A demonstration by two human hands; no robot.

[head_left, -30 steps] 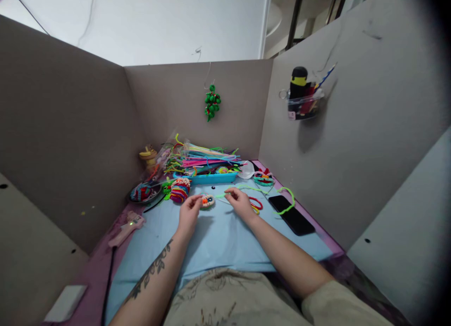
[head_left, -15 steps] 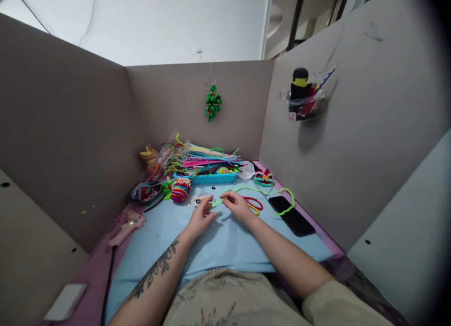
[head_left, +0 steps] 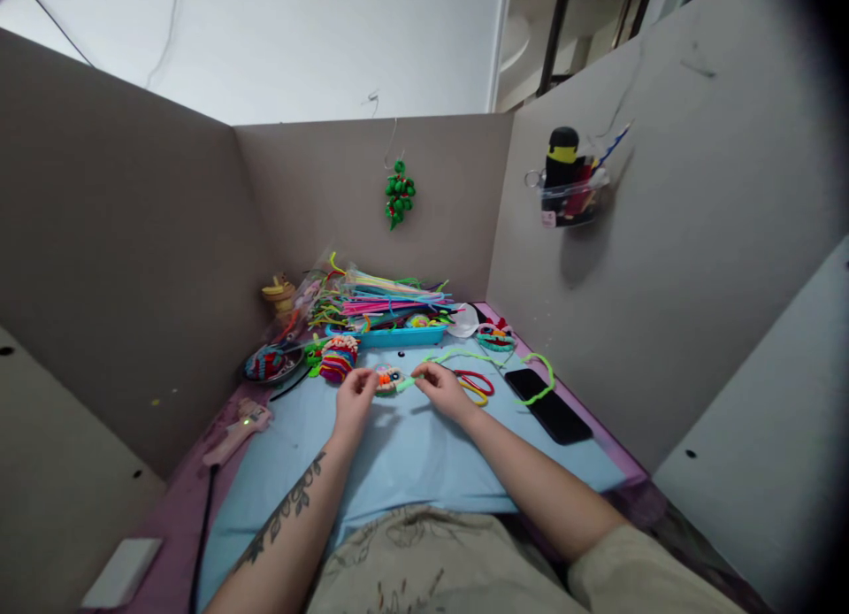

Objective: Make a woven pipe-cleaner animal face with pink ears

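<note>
My left hand [head_left: 355,400] is closed, thumb and fingers pinched at the left edge of a small round craft piece [head_left: 385,390]. The piece is pale, with an orange part and a dark eye-like dot. My right hand [head_left: 446,391] pinches a light green pipe cleaner [head_left: 405,384], whose wider pale green end reaches the right side of the round piece. Whether the two touch is too small to tell. A bright green length [head_left: 547,366] trails from behind the right hand over to a black phone [head_left: 552,409]. Red and yellow loops [head_left: 478,384] lie beside the right hand.
A blue tray [head_left: 388,337] at the back carries bundled pipe cleaners [head_left: 398,300]. Left of my hands stand a striped multicoloured piece [head_left: 338,359] and a dark bowl [head_left: 292,366]. A pink glue gun [head_left: 235,433] with a cord lies at the left edge. Grey partitions surround the table.
My left hand has moved left, away from the pale green end, and now pinches the round craft piece, which shows more fully. My right hand has barely shifted.
</note>
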